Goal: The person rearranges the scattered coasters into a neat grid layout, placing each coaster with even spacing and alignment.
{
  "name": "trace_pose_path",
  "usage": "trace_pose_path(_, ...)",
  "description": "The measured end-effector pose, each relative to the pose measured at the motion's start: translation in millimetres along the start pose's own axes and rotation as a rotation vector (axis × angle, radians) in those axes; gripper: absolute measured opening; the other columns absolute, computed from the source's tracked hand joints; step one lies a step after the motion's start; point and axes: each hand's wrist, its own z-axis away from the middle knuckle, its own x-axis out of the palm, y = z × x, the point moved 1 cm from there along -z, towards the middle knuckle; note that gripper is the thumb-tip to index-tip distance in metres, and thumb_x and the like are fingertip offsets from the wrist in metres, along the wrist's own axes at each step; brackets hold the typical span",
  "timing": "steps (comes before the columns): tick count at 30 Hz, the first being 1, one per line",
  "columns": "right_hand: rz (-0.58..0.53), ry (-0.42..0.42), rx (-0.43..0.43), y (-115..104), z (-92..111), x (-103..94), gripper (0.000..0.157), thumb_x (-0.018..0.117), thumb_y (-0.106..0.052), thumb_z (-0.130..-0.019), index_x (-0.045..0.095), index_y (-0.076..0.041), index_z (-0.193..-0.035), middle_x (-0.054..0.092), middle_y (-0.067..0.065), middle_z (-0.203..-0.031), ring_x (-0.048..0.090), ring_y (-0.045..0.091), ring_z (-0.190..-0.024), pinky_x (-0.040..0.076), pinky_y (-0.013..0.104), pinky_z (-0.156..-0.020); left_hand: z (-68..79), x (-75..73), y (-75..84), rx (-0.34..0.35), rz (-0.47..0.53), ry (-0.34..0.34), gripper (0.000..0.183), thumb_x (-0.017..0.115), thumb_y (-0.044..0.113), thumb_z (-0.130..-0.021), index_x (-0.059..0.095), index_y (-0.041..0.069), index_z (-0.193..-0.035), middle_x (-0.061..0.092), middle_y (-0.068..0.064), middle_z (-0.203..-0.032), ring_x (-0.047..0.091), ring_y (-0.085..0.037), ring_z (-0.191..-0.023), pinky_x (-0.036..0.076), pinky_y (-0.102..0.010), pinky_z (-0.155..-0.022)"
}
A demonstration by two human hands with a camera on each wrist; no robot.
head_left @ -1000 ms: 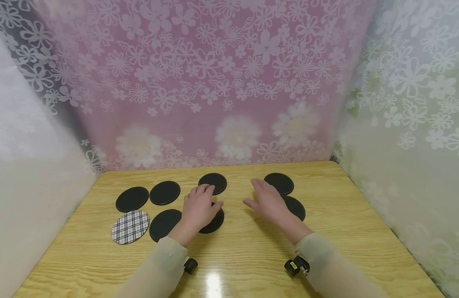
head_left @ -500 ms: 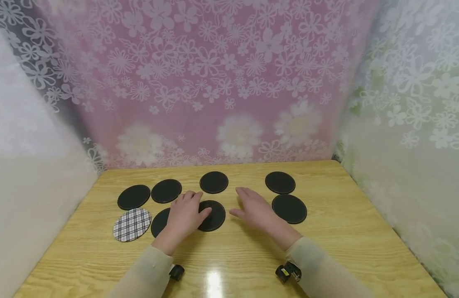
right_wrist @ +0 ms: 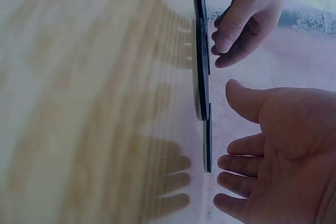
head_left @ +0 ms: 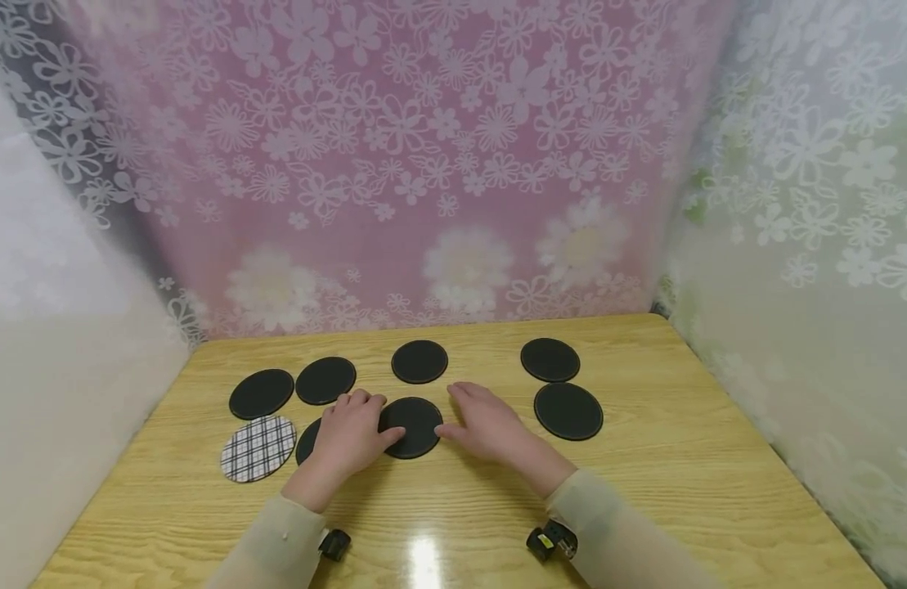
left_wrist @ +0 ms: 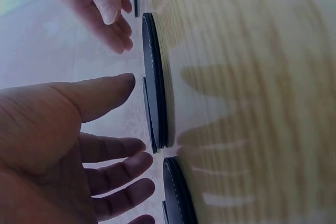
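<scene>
A round black coaster (head_left: 416, 433) lies on the wooden table between my two hands. My left hand (head_left: 347, 435) hovers at its left side, the thumb overlapping the coaster in the head view. My right hand (head_left: 490, 425) is at its right side, thumb tip close to the rim. Neither hand grips anything; in the wrist views the fingers are spread and relaxed, a little above the tabletop. Seen edge-on in the left wrist view, the stitched coaster (left_wrist: 150, 77) shows a doubled edge. Another black coaster (head_left: 306, 444) is partly hidden under my left hand.
At the left lie a plaid coaster (head_left: 258, 449) and two black ones, a far-left coaster (head_left: 262, 393) and its neighbour (head_left: 325, 380). A black coaster (head_left: 419, 361) is behind the middle one. Two more, a back coaster (head_left: 550, 360) and a nearer coaster (head_left: 568, 411), lie right. Patterned curtains (head_left: 453, 188) surround the table.
Both hands have shifted left and toward the body. The right hand has come away from the right-hand coasters and the left has uncovered most of the middle one. The coasters have stayed put.
</scene>
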Motion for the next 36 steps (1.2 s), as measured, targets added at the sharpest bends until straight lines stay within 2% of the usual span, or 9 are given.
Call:
trace_pose_path(4,0.001,-0.013,0.014,-3,-1,2.5,0.077,0.077,-0.043,-0.105,0.050,-0.001,-0.163,0.047,0.020,-0.168,0.044,0.039,-0.156,0.040,0.054,-0.124,-0.7,-0.1,-2.5,-0.009,-0.005,-0.011,0.063,0.083,0.044,-0.101,0.069,0.001,-0.144,0.064,-0.023,-0.141,0.057,-0.048,-0.131,0.045,-0.071,-0.110)
trace_pose_path(9,0.002,-0.027,0.013,-3,-2,3.4,0.076,0.080,-0.044,-0.104,0.054,0.000,-0.160,0.048,0.020,-0.166,0.045,0.039,-0.155,0.040,0.054,-0.124,-0.8,0.1,-4.5,-0.019,-0.032,-0.033,0.061,0.085,0.046,-0.098,0.073,0.002,-0.138,0.067,-0.020,-0.130,0.060,-0.044,-0.120,0.047,-0.069,-0.104)
trace_pose_path(17,0.000,-0.010,0.032,-3,-2,2.8,0.068,0.087,-0.044,-0.098,0.068,-0.002,-0.147,0.059,0.016,-0.139,0.057,0.035,-0.125,0.051,0.051,-0.107,-0.8,-1.3,-7.8,-0.012,-0.054,-0.047,0.058,0.088,0.049,-0.095,0.075,0.004,-0.128,0.069,-0.016,-0.119,0.063,-0.041,-0.109,0.051,-0.065,-0.096)
trace_pose_path(22,0.003,-0.017,0.046,-3,-4,1.7,0.065,0.091,-0.042,-0.094,0.072,-0.002,-0.141,0.064,0.017,-0.132,0.060,0.037,-0.121,0.051,0.052,-0.106,-1.0,-4.3,-9.1,0.010,-0.040,-0.052,0.055,0.090,0.049,-0.093,0.075,0.003,-0.120,0.069,-0.013,-0.109,0.065,-0.037,-0.100,0.053,-0.062,-0.093)
trace_pose_path(32,-0.074,-0.063,0.079,-7,-7,1.7,0.057,0.092,-0.038,-0.093,0.074,0.000,-0.132,0.070,0.011,-0.118,0.068,0.031,-0.108,0.057,0.050,-0.099,-2.5,0.3,-13.5,0.016,-0.020,-0.030,0.048,0.093,0.047,-0.090,0.064,0.010,-0.089,0.058,-0.003,-0.077,0.061,-0.025,-0.073,0.053,-0.048,-0.071)
trace_pose_path(36,-0.125,-0.071,0.099,-8,-6,0.7,0.052,0.092,-0.034,-0.093,0.074,0.000,-0.128,0.071,0.008,-0.114,0.068,0.026,-0.103,0.058,0.048,-0.096,-1.5,1.4,-13.6,0.002,0.001,-0.030,0.048,0.094,0.046,-0.089,0.062,0.011,-0.084,0.056,-0.001,-0.072,0.057,-0.022,-0.065,0.050,-0.045,-0.065)
